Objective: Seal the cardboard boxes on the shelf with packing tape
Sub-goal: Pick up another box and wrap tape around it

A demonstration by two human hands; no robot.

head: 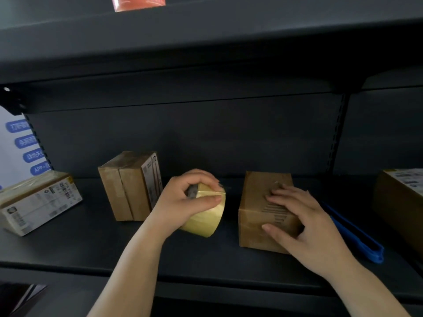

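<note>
A yellowish roll of packing tape (207,219) is held above the dark shelf (91,243), with my left hand (185,200) shut around its top. To its right stands a small cardboard box (256,211). My right hand (295,216) lies flat on that box's top and near corner, fingers spread, thumb on the front face. A second brown box (123,191) stands upright behind my left hand. A flat box with white labels (39,202) lies at the far left. Another labelled box (400,197) is cut off by the right edge.
A blue plastic tool (357,234) lies on the shelf between the held box and the right-hand box. The upper shelf (206,53) overhangs close above, with a red item (138,3) on it. A white sign with blue labels (20,147) shows at the left.
</note>
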